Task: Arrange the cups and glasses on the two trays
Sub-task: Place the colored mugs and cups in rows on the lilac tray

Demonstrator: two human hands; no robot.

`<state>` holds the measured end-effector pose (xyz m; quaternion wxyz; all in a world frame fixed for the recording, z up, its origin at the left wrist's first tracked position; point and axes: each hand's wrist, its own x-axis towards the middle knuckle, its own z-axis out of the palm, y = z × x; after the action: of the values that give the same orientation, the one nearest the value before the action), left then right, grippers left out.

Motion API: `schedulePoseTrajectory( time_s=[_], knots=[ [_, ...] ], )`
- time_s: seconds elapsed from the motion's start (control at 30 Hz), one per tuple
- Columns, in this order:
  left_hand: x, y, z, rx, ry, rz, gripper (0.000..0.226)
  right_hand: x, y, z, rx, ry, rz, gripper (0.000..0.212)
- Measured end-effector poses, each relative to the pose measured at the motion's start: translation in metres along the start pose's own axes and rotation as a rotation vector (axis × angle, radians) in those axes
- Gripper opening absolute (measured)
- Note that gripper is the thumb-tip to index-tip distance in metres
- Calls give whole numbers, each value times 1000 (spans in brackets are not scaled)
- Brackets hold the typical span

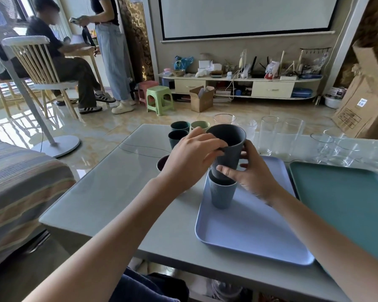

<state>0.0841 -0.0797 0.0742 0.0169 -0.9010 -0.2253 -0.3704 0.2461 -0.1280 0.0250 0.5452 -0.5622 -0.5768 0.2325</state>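
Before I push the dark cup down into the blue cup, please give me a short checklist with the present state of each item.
1. Both hands hold the dark cup: left hand, right hand: ok.
2. Its base sits in the blue cup: ok.
3. Dark cup upright: not ok, tilted.
4. Blue cup stands on the lilac tray: ok.
5. Teal tray has free room: ok.
6. Cups fully nested: cannot tell.
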Motion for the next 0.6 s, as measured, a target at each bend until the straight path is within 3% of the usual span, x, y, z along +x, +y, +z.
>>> schedulePoseTrajectory(
  time_s=[0.1,0.2,0.3,0.6],
  knots=[
    [4,3,0,-144,45,-64,37,-6,0,-10,23,55,32,57],
    [5,-4,-4,-242,26,-196,61,-22,8,-27,36,35,90,65],
    [0,-17,-4,-188,-70,-309,48,-51,22,-38,40,-68,140,79],
    [-12,-24,5,-75,-196,-321,36,-92,69,8,20,-217,269,72]
  ],
)
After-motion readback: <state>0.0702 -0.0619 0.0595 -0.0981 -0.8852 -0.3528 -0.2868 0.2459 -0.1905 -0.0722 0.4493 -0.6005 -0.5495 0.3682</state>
